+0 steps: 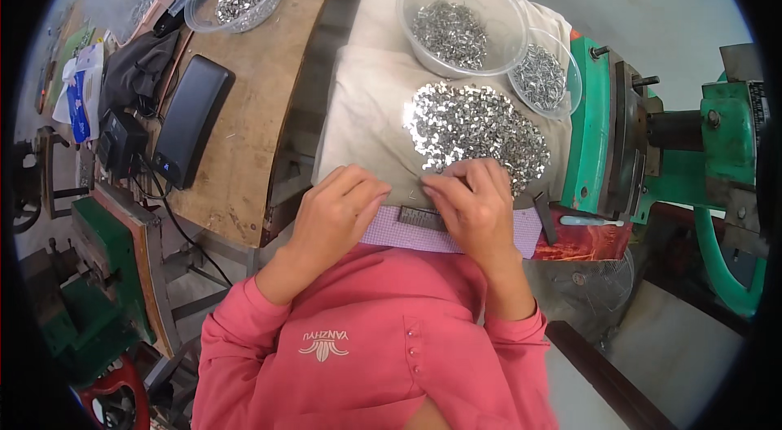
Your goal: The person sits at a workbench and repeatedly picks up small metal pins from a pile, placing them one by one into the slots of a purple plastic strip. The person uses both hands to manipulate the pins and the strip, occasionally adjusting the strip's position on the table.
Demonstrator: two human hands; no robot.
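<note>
Beige cloth [362, 104]: metal pieces [482, 127] beyond right hand [474, 204].

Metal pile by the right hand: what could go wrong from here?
The right hand is at the near side of the metal pile, so a careless sweep could scatter pieces.
The small tub of pins stands close beside the pile; a knock might mix the two.
The pile lies loose on a cloth, so a tug on the cloth could shift it.
</note>
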